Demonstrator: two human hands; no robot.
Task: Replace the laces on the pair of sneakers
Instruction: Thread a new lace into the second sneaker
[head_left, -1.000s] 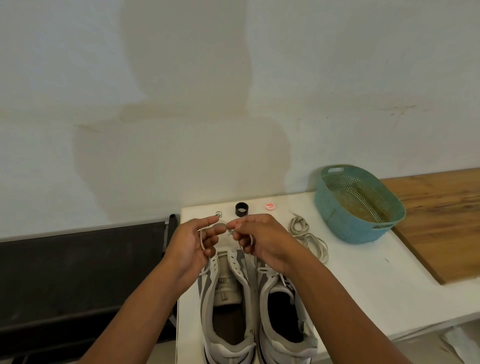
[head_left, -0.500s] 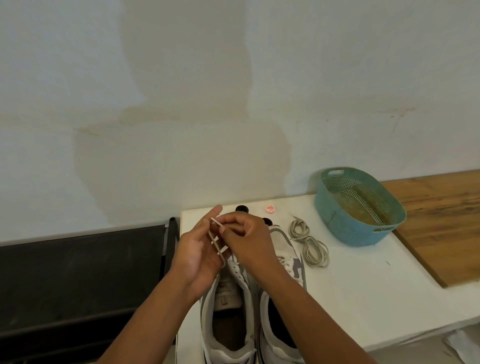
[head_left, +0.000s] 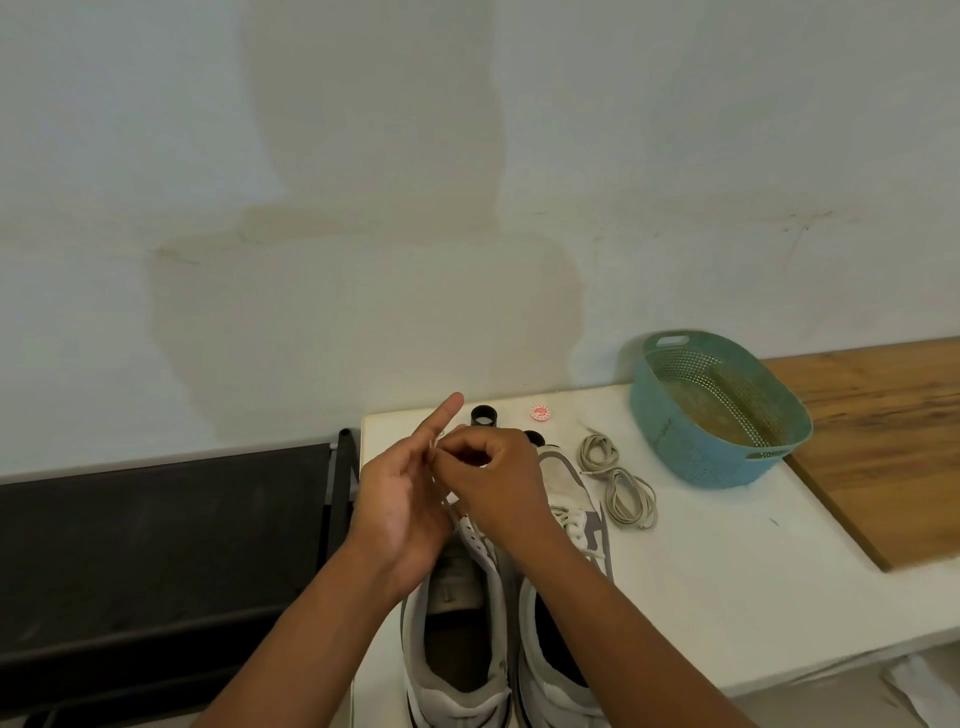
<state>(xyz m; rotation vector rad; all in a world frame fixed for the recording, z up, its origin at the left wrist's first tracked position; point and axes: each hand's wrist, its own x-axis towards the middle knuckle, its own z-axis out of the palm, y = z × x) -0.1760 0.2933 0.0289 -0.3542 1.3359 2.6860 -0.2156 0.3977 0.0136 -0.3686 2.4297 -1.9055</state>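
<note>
Two white-and-grey sneakers stand side by side on the white table, toes away from me: the left sneaker (head_left: 457, 639) and the right sneaker (head_left: 576, 525), which has a white lace in its eyelets. Above the left sneaker's front my hands meet. My left hand (head_left: 402, 499) is upright with its index finger straight, and a thin white lace (head_left: 435, 457) runs along its fingers. My right hand (head_left: 493, 478) pinches that lace against the left fingers. Where the lace goes below the hands is hidden. A loose beige lace (head_left: 618, 486) lies coiled to the right of the shoes.
A teal perforated basket (head_left: 670, 431) stands at the back right, partly on a wooden board (head_left: 893, 441). A black ring (head_left: 483, 414), a second dark ring (head_left: 535, 437) and a red-and-white cap (head_left: 540, 413) lie near the wall. A black rack (head_left: 156, 545) stands left of the table (head_left: 727, 571).
My hands moved from level with each other to overlapping, the right one over the left palm. My left index finger straightened upward. The right sneaker's toe came into view.
</note>
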